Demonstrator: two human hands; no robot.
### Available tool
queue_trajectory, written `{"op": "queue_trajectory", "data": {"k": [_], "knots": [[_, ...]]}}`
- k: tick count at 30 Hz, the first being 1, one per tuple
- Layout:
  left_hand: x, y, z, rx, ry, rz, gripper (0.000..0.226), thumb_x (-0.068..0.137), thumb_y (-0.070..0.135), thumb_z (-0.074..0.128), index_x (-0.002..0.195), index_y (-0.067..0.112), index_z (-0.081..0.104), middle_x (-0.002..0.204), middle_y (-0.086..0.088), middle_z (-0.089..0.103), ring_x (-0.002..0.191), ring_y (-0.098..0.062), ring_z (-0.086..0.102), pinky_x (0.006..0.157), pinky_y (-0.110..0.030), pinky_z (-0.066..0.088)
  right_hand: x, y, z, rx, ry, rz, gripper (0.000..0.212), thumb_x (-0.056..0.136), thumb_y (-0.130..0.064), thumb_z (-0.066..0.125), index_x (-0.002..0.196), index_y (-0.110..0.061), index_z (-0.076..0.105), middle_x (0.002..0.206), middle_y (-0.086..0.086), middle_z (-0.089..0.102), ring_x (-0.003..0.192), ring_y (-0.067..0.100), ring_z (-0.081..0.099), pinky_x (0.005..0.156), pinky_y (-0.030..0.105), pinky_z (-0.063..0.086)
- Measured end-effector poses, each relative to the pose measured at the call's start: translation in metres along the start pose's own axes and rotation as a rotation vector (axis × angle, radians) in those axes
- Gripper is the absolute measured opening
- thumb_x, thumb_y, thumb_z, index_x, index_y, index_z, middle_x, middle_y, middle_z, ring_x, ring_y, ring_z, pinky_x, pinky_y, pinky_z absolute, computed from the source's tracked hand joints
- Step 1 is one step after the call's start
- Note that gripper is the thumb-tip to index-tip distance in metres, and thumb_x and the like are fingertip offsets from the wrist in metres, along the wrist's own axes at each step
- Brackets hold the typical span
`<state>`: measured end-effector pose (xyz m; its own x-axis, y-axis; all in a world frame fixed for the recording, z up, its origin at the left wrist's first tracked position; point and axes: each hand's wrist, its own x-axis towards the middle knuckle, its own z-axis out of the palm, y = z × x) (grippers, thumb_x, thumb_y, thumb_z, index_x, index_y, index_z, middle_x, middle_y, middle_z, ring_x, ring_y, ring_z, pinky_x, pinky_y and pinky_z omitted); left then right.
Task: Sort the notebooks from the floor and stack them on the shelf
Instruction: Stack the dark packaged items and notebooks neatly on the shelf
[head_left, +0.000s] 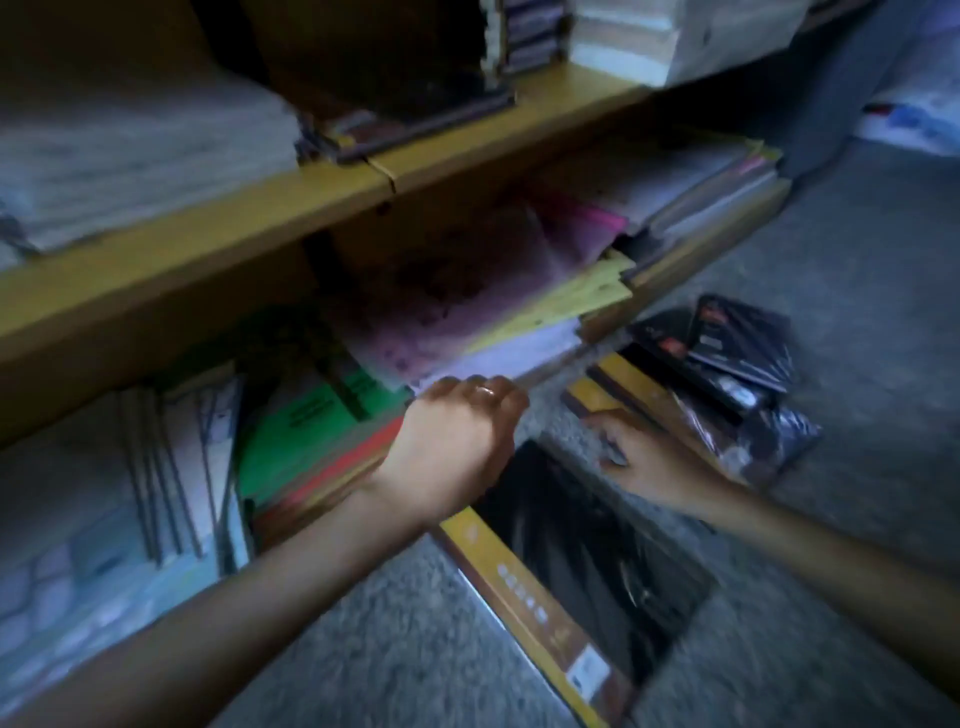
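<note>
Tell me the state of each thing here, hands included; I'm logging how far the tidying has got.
Left hand: fingers curled over the front edge of the pink stack on the lower shelf.
Right hand: fingers extended, touching the yellow-edged notebook on the floor.
Black notebook: flat on the floor, untouched.
Dark pile: loose on the floor, unsorted.
Green stack: shelved, lying flat.

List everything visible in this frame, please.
shelf: one, yellow-brown, left and top
paper stacks: two, whitish, upper board
notebook stack: one, pink, yellow and white, lower board
green notebook: one, lower board, left of that stack
floor notebooks: two, black with yellow edge, grey floor
dark packets: one pile, floor, right
left hand: fingers curled at notebook stack's front edge
right hand: fingers straight, at farther floor notebook
</note>
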<state>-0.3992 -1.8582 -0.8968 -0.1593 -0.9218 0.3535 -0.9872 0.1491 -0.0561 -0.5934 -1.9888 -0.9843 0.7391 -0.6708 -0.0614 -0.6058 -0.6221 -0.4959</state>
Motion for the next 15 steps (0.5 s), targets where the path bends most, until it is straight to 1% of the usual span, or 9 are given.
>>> {"op": "queue_trajectory", "data": {"k": [2,4,5,7,8,9,11,13,15], "knots": [[-0.027,0.012,0.033,-0.141,-0.305,-0.126,0.031,0.081,0.029,0.042,0.100,0.019,0.064,0.093,-0.001,0.068,0.081,-0.026,0.067,0.060,-0.032,0.053,-0.019,0.015,0.024,-0.029,-0.217,0.177,0.062,0.085,-0.034,0.066,0.135,-0.009,0.039,0.136,0.010,0.046,0.122,0.024,0.048,0.098,0.031,0.040],[-0.058,0.013,0.069,-0.305,-0.588,-0.263,0.036,0.085,0.037,0.045,0.112,0.019,0.060,0.102,0.003,0.065,0.095,-0.020,0.063,0.077,-0.029,0.046,-0.035,0.024,0.042,-0.025,-0.326,0.313,0.082,0.078,-0.047,0.069,0.140,-0.011,0.030,0.140,0.012,0.037,0.126,0.027,0.042,0.100,0.038,0.040],[-0.073,0.013,0.083,-0.468,-0.676,-0.339,0.041,0.082,0.042,0.049,0.109,0.014,0.060,0.093,0.004,0.064,0.092,-0.020,0.062,0.081,-0.028,0.044,-0.041,0.025,0.047,-0.064,-0.356,0.365,0.089,0.075,-0.052,0.071,0.141,-0.012,0.026,0.142,0.014,0.032,0.130,0.030,0.037,0.102,0.040,0.038],[-0.096,0.018,0.101,-0.712,-0.748,-0.544,0.034,0.081,0.042,0.055,0.085,0.009,0.061,0.070,0.007,0.054,0.078,-0.021,0.060,0.074,-0.026,0.043,-0.052,0.023,0.054,-0.170,-0.405,0.420,0.100,0.070,-0.057,0.072,0.142,-0.010,0.021,0.144,0.016,0.024,0.135,0.032,0.027,0.105,0.040,0.032],[-0.103,0.022,0.108,-0.805,-0.798,-0.675,0.021,0.085,0.032,0.060,0.076,0.013,0.056,0.065,0.006,0.051,0.072,-0.021,0.058,0.063,-0.022,0.042,-0.056,0.022,0.056,-0.205,-0.422,0.426,0.103,0.068,-0.059,0.072,0.142,-0.008,0.020,0.144,0.017,0.024,0.136,0.033,0.026,0.105,0.039,0.030],[-0.106,0.028,0.110,-0.893,-0.860,-0.821,0.020,0.089,0.021,0.060,0.072,0.016,0.049,0.063,0.002,0.050,0.067,-0.021,0.056,0.053,-0.019,0.039,-0.060,0.021,0.058,-0.223,-0.427,0.424,0.105,0.067,-0.060,0.073,0.141,-0.007,0.021,0.142,0.018,0.026,0.135,0.033,0.027,0.105,0.039,0.030],[-0.109,0.045,0.112,-1.105,-0.944,-1.110,0.025,0.092,0.009,0.054,0.075,0.019,0.038,0.064,-0.005,0.046,0.057,-0.016,0.049,0.042,-0.016,0.034,-0.066,0.022,0.063,-0.194,-0.411,0.443,0.105,0.066,-0.057,0.075,0.139,-0.005,0.022,0.140,0.018,0.028,0.133,0.034,0.029,0.105,0.040,0.032],[-0.113,0.055,0.121,-1.196,-0.882,-1.272,0.024,0.090,0.005,0.054,0.085,0.019,0.035,0.071,-0.007,0.047,0.056,-0.012,0.047,0.043,-0.018,0.037,-0.068,0.025,0.066,-0.110,-0.376,0.464,0.101,0.067,-0.051,0.077,0.139,-0.003,0.024,0.140,0.018,0.029,0.131,0.033,0.032,0.103,0.038,0.034],[-0.117,0.057,0.125,-1.278,-0.762,-1.368,0.039,0.082,0.004,0.064,0.106,0.012,0.033,0.083,-0.009,0.053,0.062,-0.011,0.052,0.047,-0.019,0.042,-0.066,0.025,0.066,-0.022,-0.319,0.486,0.095,0.068,-0.046,0.079,0.136,-0.001,0.030,0.137,0.016,0.035,0.128,0.031,0.037,0.101,0.036,0.036]]}}
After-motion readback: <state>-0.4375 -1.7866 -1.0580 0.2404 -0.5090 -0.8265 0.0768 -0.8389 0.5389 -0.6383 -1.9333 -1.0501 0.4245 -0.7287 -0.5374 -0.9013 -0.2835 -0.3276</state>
